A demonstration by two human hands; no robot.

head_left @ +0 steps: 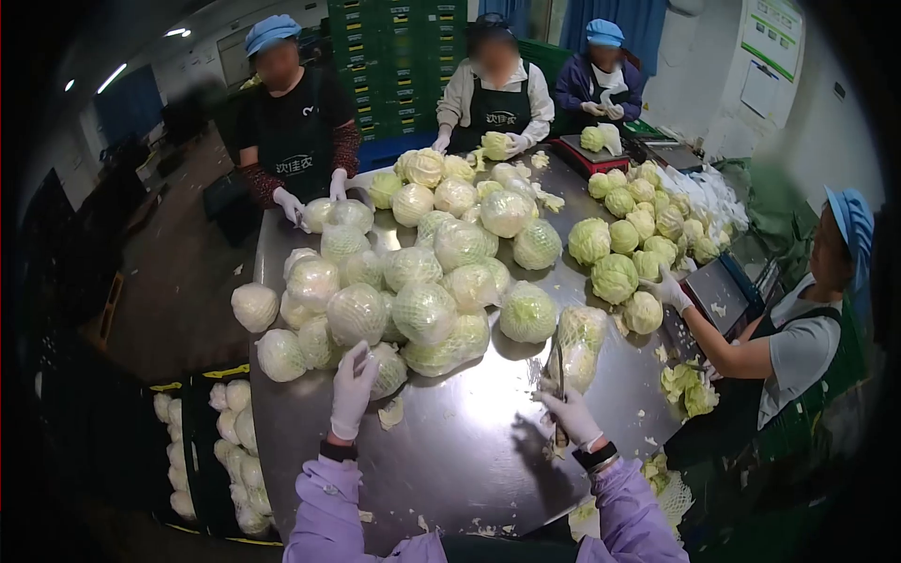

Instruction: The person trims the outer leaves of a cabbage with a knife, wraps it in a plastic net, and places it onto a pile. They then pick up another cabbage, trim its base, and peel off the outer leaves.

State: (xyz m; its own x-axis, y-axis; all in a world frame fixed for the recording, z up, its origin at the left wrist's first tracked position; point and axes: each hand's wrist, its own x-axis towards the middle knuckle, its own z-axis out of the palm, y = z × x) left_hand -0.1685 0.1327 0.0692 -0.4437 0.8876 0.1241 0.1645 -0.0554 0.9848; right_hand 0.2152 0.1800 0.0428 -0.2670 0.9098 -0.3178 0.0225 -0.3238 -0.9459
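My left hand (352, 392), in a white glove, is at the near edge of the cabbage pile. Its fingers reach out, loosely bent, beside a netted, film-wrapped cabbage (387, 372), and nothing shows in its grasp. My right hand (571, 416), also gloved, is closed around a knife (561, 371) whose narrow blade points away from me. Just beyond the blade lies an elongated wrapped cabbage (584, 336). A round wrapped cabbage (527, 312) sits to the left of it.
Wrapped cabbages (413, 269) pile up on the steel table (441, 441); bare ones (616, 279) lie right. Co-workers stand around: one person (291, 122) far left, others behind and right. A red scale (587, 159) stands at the back. Crates of cabbages (239, 450) are lower left.
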